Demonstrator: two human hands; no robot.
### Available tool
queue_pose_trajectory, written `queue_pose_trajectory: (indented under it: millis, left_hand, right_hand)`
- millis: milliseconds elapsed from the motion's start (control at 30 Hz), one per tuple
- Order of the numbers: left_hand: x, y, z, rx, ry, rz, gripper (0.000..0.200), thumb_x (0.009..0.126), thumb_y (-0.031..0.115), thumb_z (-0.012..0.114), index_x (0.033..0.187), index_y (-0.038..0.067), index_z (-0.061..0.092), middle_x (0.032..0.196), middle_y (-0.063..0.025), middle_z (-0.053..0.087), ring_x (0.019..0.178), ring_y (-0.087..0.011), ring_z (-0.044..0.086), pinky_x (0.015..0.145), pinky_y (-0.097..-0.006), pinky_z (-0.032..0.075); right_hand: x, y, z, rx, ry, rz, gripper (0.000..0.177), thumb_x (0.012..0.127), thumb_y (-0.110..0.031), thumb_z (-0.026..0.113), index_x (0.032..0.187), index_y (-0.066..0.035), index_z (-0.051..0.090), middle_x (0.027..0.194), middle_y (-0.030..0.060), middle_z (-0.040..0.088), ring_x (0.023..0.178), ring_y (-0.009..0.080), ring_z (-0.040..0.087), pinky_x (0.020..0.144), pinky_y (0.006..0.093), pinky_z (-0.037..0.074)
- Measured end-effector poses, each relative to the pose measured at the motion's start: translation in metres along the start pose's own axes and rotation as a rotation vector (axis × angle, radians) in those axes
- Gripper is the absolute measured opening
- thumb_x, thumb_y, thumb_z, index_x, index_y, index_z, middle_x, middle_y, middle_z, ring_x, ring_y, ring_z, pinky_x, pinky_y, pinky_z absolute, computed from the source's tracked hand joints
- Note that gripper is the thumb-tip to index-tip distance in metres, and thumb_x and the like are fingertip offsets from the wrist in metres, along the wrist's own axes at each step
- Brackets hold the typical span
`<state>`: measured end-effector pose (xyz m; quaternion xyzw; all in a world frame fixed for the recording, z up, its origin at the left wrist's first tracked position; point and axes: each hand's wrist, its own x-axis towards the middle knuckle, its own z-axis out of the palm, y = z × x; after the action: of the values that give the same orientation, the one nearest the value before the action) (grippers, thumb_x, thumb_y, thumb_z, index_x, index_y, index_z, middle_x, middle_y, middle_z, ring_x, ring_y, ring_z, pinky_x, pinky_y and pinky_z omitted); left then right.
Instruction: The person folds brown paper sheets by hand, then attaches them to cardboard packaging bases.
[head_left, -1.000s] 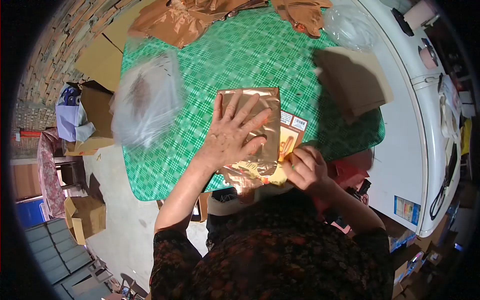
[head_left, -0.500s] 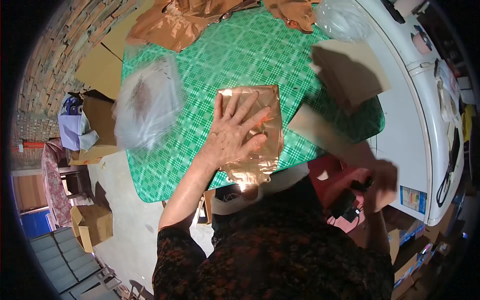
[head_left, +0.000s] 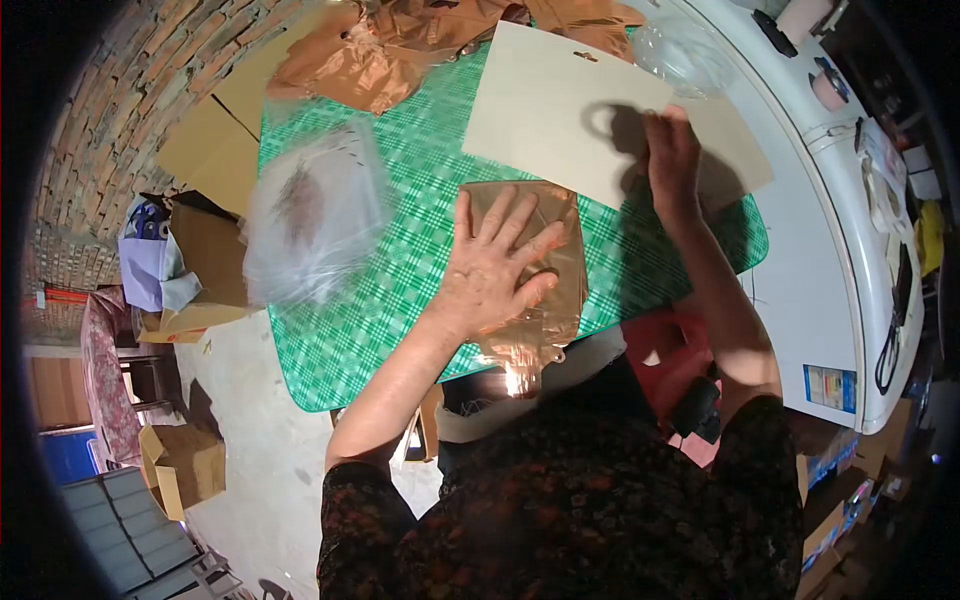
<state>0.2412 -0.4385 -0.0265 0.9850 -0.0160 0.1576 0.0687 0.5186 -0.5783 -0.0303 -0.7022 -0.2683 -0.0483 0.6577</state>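
My left hand point(head_left: 490, 265) lies flat with fingers spread on a folded, shiny copper-coloured foil sheet or bag point(head_left: 560, 250) near the table's front edge. Its lower end, with a scalloped edge, hangs slightly over the rim. In my right hand point(head_left: 673, 160) is the right side of a large cream card sheet point(head_left: 540, 105), pinched by the fingers and held above the table. A small slot shows near the card's upper edge. Behind it lies another piece of tan card point(head_left: 735, 150), partly covered.
Green checked cloth covers the table point(head_left: 420, 165). A stack of clear plastic bags point(head_left: 315, 215) lies at left. Crumpled copper foil point(head_left: 370, 65) is at the back, with a clear plastic bundle point(head_left: 685, 55) at back right. A white fridge point(head_left: 815, 230) stands along the right side.
My right hand has risen from beside my body to over the table, bringing the cream card up and forward. My left hand stays flat on the foil.
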Motion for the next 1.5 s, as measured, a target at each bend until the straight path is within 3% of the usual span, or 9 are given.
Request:
queue_pose_trajectory:
  millis: [167,400,733,833,933,1033,1133,1433,1500]
  left_hand:
    - [-0.001,0.001,0.001,-0.038,-0.022,-0.024,0.065,0.099,0.054,0.06,0.156,0.025,0.053,0.161,-0.0161,0.045,0.151,-0.0379,0.037,0.126,-0.0644,0.018]
    - [0.002,0.006,-0.007,-0.061,-0.032,-0.021,0.069,0.097,0.049,0.065,0.158,0.022,0.05,0.151,-0.0155,0.049,0.138,-0.0355,0.045,0.114,-0.0511,0.035]
    - [0.003,0.003,-0.002,-0.055,0.021,-0.017,0.066,0.094,0.052,0.067,0.151,0.02,0.057,0.146,-0.0122,0.054,0.133,-0.0332,0.05,0.106,-0.0472,0.039]
    - [0.003,0.003,-0.004,-0.071,0.013,-0.021,0.063,0.093,0.05,0.069,0.146,0.016,0.062,0.145,-0.0129,0.055,0.133,-0.0331,0.05,0.107,-0.0477,0.039]
    - [0.004,0.0,-0.002,-0.064,0.055,-0.015,0.062,0.095,0.056,0.066,0.144,0.017,0.066,0.141,-0.0115,0.059,0.129,-0.0325,0.053,0.106,-0.0477,0.04]
    - [0.003,-0.001,-0.004,-0.091,0.052,-0.019,0.062,0.095,0.056,0.065,0.144,0.018,0.066,0.141,-0.0113,0.059,0.127,-0.0321,0.054,0.104,-0.0472,0.04]
    - [0.005,-0.002,-0.005,-0.146,0.068,-0.015,0.059,0.092,0.05,0.07,0.139,0.015,0.067,0.139,-0.0122,0.059,0.128,-0.0326,0.052,0.101,-0.0456,0.039]
    - [0.006,-0.02,-0.013,-0.409,-0.025,-0.054,0.045,0.106,0.045,0.057,0.134,0.014,0.073,0.134,-0.0078,0.061,0.123,-0.0274,0.052,0.107,-0.042,0.036]
    - [0.007,-0.029,-0.011,-0.451,-0.007,-0.025,0.033,0.104,0.028,0.061,0.131,0.013,0.074,0.135,-0.0073,0.062,0.124,-0.0276,0.054,0.109,-0.0418,0.037]
  right_hand:
    - [-0.007,-0.006,0.021,-0.052,-0.087,0.202,0.021,0.105,-0.021,0.066,0.109,0.0,0.064,0.087,0.0078,0.067,0.082,0.0167,0.064,0.076,0.036,0.054]
    - [-0.017,0.012,0.035,-0.129,-0.242,0.056,0.018,0.103,-0.02,0.065,0.103,-0.002,0.061,0.087,0.018,0.066,0.079,0.0262,0.067,0.073,0.0408,0.052]
    - [-0.051,-0.013,0.033,-0.271,-0.388,-0.019,0.02,0.099,-0.014,0.069,0.098,0.0,0.055,0.095,0.0233,0.066,0.081,0.0408,0.066,0.07,0.042,0.053]
    - [-0.055,-0.006,0.038,-0.124,-0.217,-0.413,0.019,0.091,-0.007,0.076,0.101,-0.002,0.06,0.109,0.0215,0.068,0.09,0.0418,0.066,0.077,0.0441,0.054]
    - [-0.076,-0.045,0.015,-0.499,-0.193,-0.513,0.029,0.082,-0.005,0.081,0.107,-0.002,0.066,0.121,0.0179,0.066,0.105,0.0396,0.065,0.09,0.0474,0.053]
    - [-0.123,-0.029,-0.013,-0.324,-0.527,-0.787,0.042,0.08,-0.008,0.082,0.118,-0.001,0.068,0.127,0.0149,0.065,0.121,0.036,0.061,0.1,0.0498,0.049]
    - [-0.164,-0.072,-0.025,-0.45,-0.802,-0.629,0.049,0.079,-0.009,0.083,0.124,0.002,0.067,0.133,0.0126,0.063,0.131,0.0315,0.058,0.108,0.0485,0.048]
    - [-0.177,-0.069,-0.046,-0.504,-0.769,-0.659,0.053,0.076,-0.008,0.084,0.124,0.003,0.065,0.138,0.015,0.059,0.136,0.0321,0.056,0.117,0.0478,0.046]
    - [-0.174,-0.067,-0.048,-0.498,-0.758,-0.686,0.053,0.076,-0.008,0.084,0.124,0.002,0.064,0.138,0.0152,0.058,0.136,0.0327,0.056,0.117,0.0484,0.047]
